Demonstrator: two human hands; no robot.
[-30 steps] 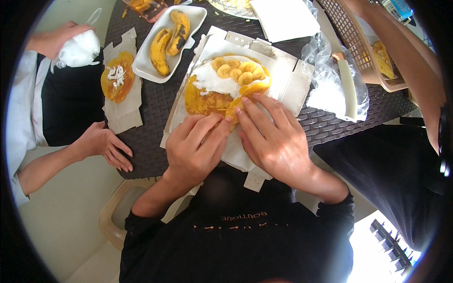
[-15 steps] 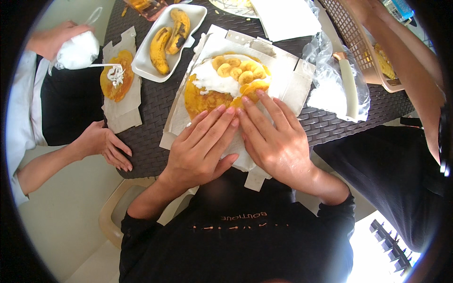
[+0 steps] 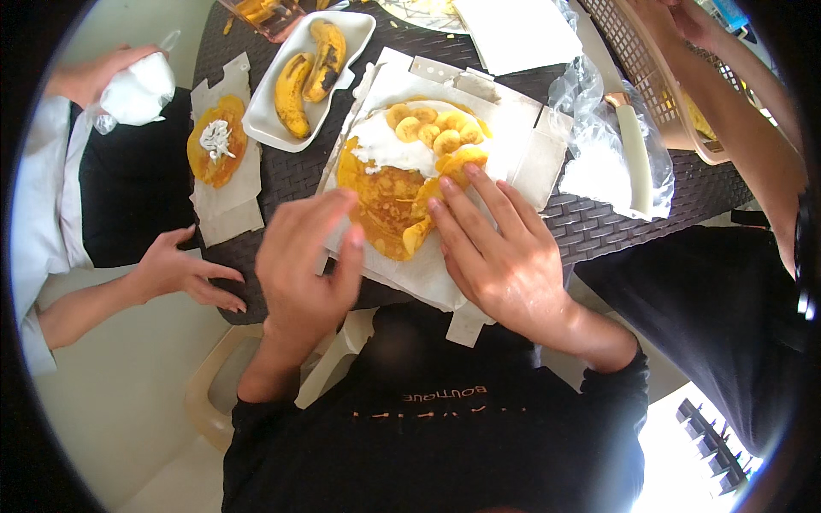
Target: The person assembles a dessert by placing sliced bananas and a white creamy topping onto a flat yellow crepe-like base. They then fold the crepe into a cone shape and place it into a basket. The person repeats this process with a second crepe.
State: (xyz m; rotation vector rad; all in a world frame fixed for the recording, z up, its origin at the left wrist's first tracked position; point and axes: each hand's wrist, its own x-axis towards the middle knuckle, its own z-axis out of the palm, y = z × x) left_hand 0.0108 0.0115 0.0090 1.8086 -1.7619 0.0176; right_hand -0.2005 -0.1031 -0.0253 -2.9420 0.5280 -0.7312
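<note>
At frame centre a soft, round golden pancake point(image 3: 389, 201), topped with white cream and banana coins, lies on creased white paper point(image 3: 513, 145). The right hand point(image 3: 505, 256) presses spread fingertips on its lower right edge; the left hand point(image 3: 304, 265) hovers open-fingered just left.

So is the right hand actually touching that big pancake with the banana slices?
Touching. In the head view the right hand lies flat, its fingertips pressed onto the near edge of the pancake, with no gap showing.
</note>
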